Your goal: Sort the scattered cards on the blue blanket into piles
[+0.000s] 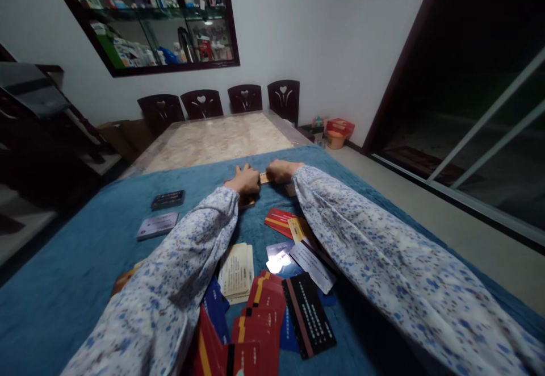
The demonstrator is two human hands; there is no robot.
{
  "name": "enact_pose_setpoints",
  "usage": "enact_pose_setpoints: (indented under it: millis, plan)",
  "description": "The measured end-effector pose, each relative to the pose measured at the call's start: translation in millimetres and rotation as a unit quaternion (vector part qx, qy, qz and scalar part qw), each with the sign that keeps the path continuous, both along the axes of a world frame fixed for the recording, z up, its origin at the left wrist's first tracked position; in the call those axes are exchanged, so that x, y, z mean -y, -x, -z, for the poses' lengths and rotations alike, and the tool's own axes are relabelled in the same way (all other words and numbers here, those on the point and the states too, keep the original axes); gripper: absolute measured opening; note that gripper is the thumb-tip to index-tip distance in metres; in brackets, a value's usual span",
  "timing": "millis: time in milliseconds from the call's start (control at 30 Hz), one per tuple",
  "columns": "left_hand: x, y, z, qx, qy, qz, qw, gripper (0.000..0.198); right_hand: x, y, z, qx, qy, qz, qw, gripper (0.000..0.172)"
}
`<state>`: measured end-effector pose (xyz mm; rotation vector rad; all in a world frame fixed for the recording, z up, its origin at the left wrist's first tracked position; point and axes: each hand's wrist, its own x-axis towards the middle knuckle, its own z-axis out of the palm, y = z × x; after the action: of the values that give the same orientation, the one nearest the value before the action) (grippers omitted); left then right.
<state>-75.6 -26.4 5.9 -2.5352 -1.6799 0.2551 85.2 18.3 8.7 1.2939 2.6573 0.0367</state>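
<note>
Over the far part of the blue cloth, my left hand (246,180) and my right hand (280,171) are close together. A thin gold-coloured card or small stack of cards (264,178) spans the gap between them, gripped at both ends by curled fingers. Beneath my left hand another gold-brown card (247,201) shows in part. Nearer to me lie loose cards: a red card (279,220), a yellow card (299,229), a silver card (313,265), a black card (309,314), cream cards (237,271) and a spread of red cards (258,328). My sleeves hide some of them.
To the left sit a black card stack (168,199) and a lilac card stack (157,225). The blue cloth (85,251) covers the near part of a marble-look table (221,132). Dark chairs (284,97) line its far end, and a sliding door (468,137) is at the right.
</note>
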Motion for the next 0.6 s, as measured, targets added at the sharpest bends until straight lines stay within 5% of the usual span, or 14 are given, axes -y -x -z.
enact_pose_setpoints:
  millis: [600]
  plan:
    - [10.4, 0.3, -3.3, -0.004, -0.027, 0.033, 0.999, 0.041, 35.8, -18.2, -25.9, -0.024, -0.072, -0.043, 0.996, 0.04]
